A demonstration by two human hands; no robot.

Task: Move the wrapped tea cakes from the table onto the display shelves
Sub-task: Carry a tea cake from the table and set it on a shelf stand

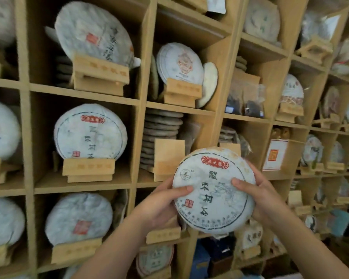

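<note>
- White crinkled paper wraps the round tea cake (pixel 214 190) held up in front of the wooden grid shelves (pixel 141 101); its face carries a red scalloped label with gold characters at the top, a small round leaf logo marked TM at upper left, a column of large dark characters down the middle, a small red square seal at lower left, and a thin dark ring with tiny print along the lower edge, too small to read
- Faint grey ink-wash drawing shows on the wrapper's right half; the cake stands face-on, tilted slightly
- left hand (pixel 161 206) grips the cake's left edge, thumb laid across the face; right hand (pixel 262 196) grips the right edge, thumb likewise on the face
- Behind the cake, a plain wooden display stand (pixel 167 158) stands in a compartment beside a stack of unwrapped brown cakes (pixel 161 133)
- A matching wrapped cake with the same red label (pixel 90 131) sits on a stand in the compartment to the left
</note>
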